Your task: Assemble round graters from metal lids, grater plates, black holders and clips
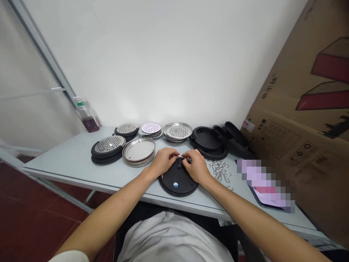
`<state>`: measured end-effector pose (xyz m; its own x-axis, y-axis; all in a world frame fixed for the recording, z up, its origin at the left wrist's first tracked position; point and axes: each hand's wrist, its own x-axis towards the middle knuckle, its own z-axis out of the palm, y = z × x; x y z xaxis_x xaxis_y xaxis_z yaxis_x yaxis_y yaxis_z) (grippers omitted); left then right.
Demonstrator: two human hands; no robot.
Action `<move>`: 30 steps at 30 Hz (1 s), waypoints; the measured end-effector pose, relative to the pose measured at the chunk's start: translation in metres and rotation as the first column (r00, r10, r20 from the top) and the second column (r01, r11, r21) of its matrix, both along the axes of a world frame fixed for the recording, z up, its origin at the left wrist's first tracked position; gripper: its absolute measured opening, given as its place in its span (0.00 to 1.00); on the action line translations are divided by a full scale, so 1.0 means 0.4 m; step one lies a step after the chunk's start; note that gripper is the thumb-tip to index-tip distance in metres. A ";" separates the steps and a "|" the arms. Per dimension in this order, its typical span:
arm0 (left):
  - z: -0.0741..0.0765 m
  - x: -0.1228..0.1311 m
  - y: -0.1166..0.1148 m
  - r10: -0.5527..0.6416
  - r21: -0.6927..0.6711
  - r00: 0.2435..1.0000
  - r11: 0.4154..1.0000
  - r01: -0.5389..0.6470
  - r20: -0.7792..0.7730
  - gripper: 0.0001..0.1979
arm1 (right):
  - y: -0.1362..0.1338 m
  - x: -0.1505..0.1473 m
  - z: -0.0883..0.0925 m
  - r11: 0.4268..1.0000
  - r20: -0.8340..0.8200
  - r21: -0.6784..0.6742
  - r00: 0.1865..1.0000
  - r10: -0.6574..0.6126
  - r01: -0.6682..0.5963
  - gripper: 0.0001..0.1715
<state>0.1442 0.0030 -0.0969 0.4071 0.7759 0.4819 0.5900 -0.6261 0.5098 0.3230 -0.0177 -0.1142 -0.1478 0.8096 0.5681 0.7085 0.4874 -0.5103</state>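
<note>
A round black plastic disc [181, 180] lies flat near the table's front edge, with a blue and white round sticker and a small black tab on its upper face. At its far side, my left hand [164, 160] and my right hand [196, 165] meet with bent, closed fingertips. Between them shows a small shiny wire clip [180, 156], pinched from both sides just above the black tab. Fingers partly hide its shape. Right of my right hand, several loose wire clips [221, 171] are scattered on the table.
Along the wall stand stacks of metal discs [140, 149], grater plates [177, 131] and black-rimmed graters [108, 145]. More black discs [208, 140] lie back right. A bottle [88, 118] stands far left, a phone-like device [265, 189] lies right, and a large carton [297, 145] borders the table [68, 160].
</note>
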 end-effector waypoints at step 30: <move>0.021 0.013 -0.061 -0.027 -0.078 1.000 0.997 0.026 -0.013 0.25 | 0.009 0.033 -0.001 0.998 -0.046 -0.012 0.997 0.063 -0.064 0.14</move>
